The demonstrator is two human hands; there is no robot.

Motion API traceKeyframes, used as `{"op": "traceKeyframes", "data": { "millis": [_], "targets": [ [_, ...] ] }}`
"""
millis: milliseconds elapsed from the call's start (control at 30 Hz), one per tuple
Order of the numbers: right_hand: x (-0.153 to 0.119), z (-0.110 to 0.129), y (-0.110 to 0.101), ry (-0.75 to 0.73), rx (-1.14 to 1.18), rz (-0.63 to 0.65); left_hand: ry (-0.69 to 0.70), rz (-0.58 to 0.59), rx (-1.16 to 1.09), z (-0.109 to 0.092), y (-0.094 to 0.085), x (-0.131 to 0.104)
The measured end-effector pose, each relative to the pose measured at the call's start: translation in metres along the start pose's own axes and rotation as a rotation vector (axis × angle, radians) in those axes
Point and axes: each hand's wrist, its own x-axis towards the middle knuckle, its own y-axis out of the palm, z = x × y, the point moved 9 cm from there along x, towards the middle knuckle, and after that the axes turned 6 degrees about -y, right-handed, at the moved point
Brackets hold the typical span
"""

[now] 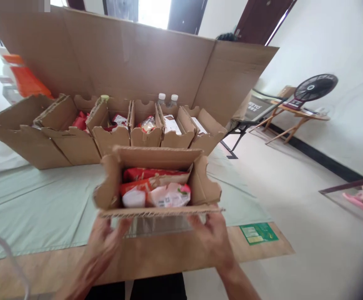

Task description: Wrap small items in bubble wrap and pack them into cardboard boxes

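Note:
Between my two hands is an open cardboard box (161,156) with notched side walls. Inside it lie a red packet (153,173), an orange-red packet (136,185) with a white part, and a pale pink packet (170,194) with a green and red print. My left hand (108,233) is closed on the near left corner of the box. At the near right corner, my right hand (209,233) grips it the same way. The fingertips of both hands are hidden under or behind the box. Slight motion blur covers the box and hands.
Behind stands a row of several similar cardboard boxes (111,139) with packets inside, on a pale green cloth (65,200). A tall cardboard panel (137,58) rises behind them. Two clear bottles (167,99) and an orange object (30,79) stand near it. A fan (314,88) is at right.

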Motion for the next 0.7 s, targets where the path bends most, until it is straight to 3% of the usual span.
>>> {"op": "traceKeyframes", "data": {
  "millis": [67,167,200,300,367,433,500,600,700],
  "targets": [
    [-0.006,0.024,0.025,-0.035,0.046,0.076,-0.101,-0.147,0.079,0.006,-0.046,-0.019],
    [0.025,0.047,0.056,-0.066,0.162,0.143,-0.143,-0.403,0.165,-0.026,-0.09,-0.009],
    [0.04,0.049,0.057,-0.07,0.197,0.12,-0.095,-0.444,0.147,-0.045,-0.089,0.002],
    [0.07,0.043,0.023,-0.093,0.26,-0.082,0.21,-0.273,-0.139,-0.099,-0.042,0.033],
    [0.062,0.035,-0.012,-0.115,0.262,-0.214,0.256,-0.139,-0.212,-0.106,-0.006,0.031],
    [0.038,0.026,-0.036,-0.107,0.238,-0.262,0.177,-0.014,-0.197,-0.089,0.022,0.012],
    [0.014,0.015,-0.037,-0.046,0.195,-0.209,0.074,0.001,-0.18,-0.062,0.026,-0.016],
    [0.002,0.001,0.0,0.033,0.197,-0.037,-0.047,-0.077,-0.14,-0.03,0.005,-0.045],
    [0.022,-0.008,0.024,0.003,0.27,0.018,-0.057,-0.089,-0.115,-0.028,0.001,-0.047]
  ]
}}
